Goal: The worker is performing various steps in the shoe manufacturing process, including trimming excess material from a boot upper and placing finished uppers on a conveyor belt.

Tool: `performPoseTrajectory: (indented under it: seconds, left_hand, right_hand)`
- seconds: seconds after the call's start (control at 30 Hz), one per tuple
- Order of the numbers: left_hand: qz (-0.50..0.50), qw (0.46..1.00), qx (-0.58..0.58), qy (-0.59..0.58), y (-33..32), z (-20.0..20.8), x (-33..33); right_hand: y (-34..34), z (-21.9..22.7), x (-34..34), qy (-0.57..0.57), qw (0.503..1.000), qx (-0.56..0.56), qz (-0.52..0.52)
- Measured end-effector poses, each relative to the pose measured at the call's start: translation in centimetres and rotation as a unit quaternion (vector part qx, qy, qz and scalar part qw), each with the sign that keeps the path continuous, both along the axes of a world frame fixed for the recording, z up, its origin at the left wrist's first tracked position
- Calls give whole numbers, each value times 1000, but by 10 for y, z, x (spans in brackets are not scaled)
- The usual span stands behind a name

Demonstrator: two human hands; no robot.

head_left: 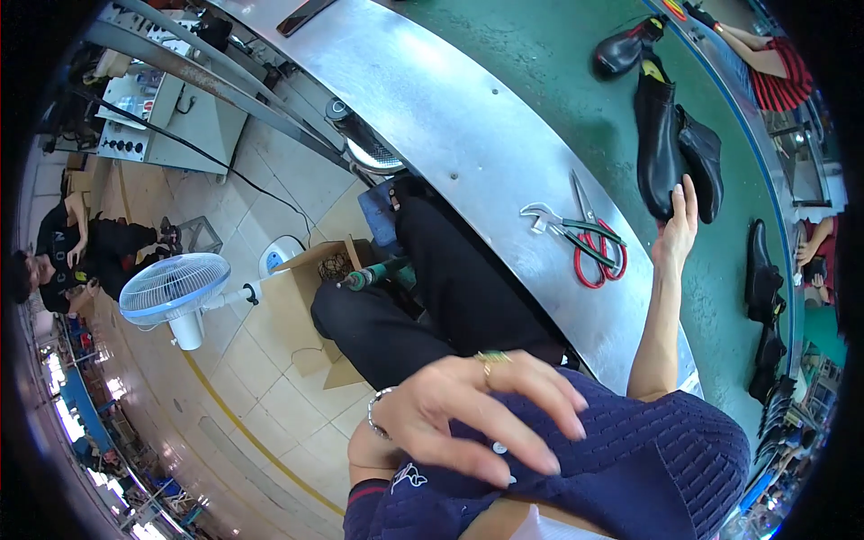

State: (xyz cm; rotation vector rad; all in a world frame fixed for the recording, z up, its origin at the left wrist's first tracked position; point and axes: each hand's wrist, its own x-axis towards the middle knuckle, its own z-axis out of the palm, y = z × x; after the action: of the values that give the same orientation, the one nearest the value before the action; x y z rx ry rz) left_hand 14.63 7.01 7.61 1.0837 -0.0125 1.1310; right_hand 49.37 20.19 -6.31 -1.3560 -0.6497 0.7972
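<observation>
"On the bench (423, 99), over its green part: what's lying there?"

"Black shoe (655, 148), toe toward the wearer. Second shoe (702, 166) close along its right side."

"Right hand (677, 236)?"

"Up at the first shoe's toe, fingers (690, 200) extended, seemingly touching. Grasping or merely resting: can't tell."

"And the left hand (477, 414)?"

"Well apart, before the blue shirt (630, 450). Fingers loosely spread, partly bent, released, nothing in them. Bracelet (378, 414) at the wrist."

"Tools?"

"On the metal strip, left of the right hand: green-handled pincers (563, 228) across red-handled scissors (586, 203)."

"Farther out?"

"Third shoe (621, 52) beyond the pair; more dark shoes (761, 270) off right. Green tool (367, 275) beside the legs (450, 252), near an open box (301, 288). White-and-blue fan (175, 288) left of that, above pale floor tiles (279, 396)."
</observation>
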Motion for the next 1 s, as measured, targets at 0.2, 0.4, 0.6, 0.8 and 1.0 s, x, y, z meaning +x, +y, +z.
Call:
performPoseTrajectory:
  seconds: [0.2, 0.4, 0.6, 0.8, 1.0]
  left_hand:
    - [-53, 993, -33, -102, 22, 6, 1]
    - [0, 994, -72, -82, 54, 6, -25]
    - [139, 987, -79, -9, 101, -9, -71]
    - [234, 967, -98, 11, 137, -20, -108]
    - [252, 957, -146, 16, 127, -19, -119]
  right_hand:
    - [56, -3, -28, -265, 956, -10, 127]
    - [156, 10, -148, -308, 891, 42, 332]
    - [357, -11, -300, -426, 792, 106, 426]
    - [492, -21, -400, -586, 742, 198, 257]
    - [502, -48, -365, -611, 743, 171, 214]
